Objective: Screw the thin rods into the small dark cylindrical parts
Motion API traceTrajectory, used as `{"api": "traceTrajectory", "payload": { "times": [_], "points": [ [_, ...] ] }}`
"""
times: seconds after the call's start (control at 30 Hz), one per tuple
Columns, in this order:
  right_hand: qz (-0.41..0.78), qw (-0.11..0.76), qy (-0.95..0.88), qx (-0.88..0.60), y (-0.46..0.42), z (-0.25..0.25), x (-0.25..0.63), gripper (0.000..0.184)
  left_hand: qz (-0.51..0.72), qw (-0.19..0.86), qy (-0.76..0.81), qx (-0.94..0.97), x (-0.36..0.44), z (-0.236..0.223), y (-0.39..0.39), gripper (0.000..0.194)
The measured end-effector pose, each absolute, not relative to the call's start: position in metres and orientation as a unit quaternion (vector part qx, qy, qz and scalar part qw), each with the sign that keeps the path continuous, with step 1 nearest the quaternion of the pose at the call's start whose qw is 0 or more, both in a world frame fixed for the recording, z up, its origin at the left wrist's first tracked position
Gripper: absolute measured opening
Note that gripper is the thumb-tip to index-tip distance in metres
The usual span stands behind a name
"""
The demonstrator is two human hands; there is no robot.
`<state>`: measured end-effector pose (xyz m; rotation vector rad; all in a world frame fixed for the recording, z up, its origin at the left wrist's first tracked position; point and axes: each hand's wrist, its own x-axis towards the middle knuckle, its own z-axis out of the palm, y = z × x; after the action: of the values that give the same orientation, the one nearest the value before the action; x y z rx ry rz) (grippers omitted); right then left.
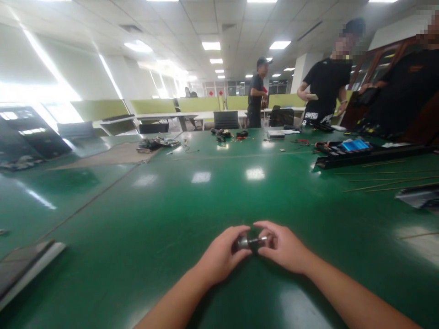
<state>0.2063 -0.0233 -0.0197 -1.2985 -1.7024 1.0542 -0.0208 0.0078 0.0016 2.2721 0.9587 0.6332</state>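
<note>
Over the near middle of the green table, my two hands face each other around a small metal cylindrical part (243,242). It lies sideways, with a thick dark-grey body at the left and a thinner shaft toward a shiny end at the right. My left hand (224,251) curls its fingers and thumb round the thick body. The curved fingers of my right hand (284,246) close round the shiny right end. My palms and curled fingers hide some of the part, and its exact kind cannot be made out.
A dark flat panel with a pale edge (32,269) lies at the near left. A long black channel (363,157), thin rods (391,182) and a blue-topped item (356,145) are at the right. Small parts (222,133) lie farther back. Several people stand beyond the table.
</note>
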Motion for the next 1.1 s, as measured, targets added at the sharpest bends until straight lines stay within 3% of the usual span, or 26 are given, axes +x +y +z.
{"api": "traceTrajectory", "payload": {
  "times": [0.2, 0.37, 0.93, 1.1],
  "points": [
    [0.392, 0.37, -0.671, -0.509, -0.024, -0.019, 0.206, 0.047, 0.258, 0.272, 0.375, 0.848, -0.018, 0.004, 0.006, 0.025],
    [0.354, 0.371, -0.691, -0.51, -0.028, -0.014, 0.203, 0.035, 0.268, 0.284, 0.351, 0.851, -0.017, 0.002, 0.006, 0.022],
    [0.349, 0.393, -0.699, -0.485, -0.033, -0.003, 0.199, 0.033, 0.268, 0.278, 0.329, 0.862, -0.018, 0.004, 0.007, 0.027],
    [0.363, 0.402, -0.692, -0.478, -0.033, -0.002, 0.199, 0.036, 0.269, 0.269, 0.326, 0.866, -0.017, 0.003, 0.005, 0.04]
  ]
}}
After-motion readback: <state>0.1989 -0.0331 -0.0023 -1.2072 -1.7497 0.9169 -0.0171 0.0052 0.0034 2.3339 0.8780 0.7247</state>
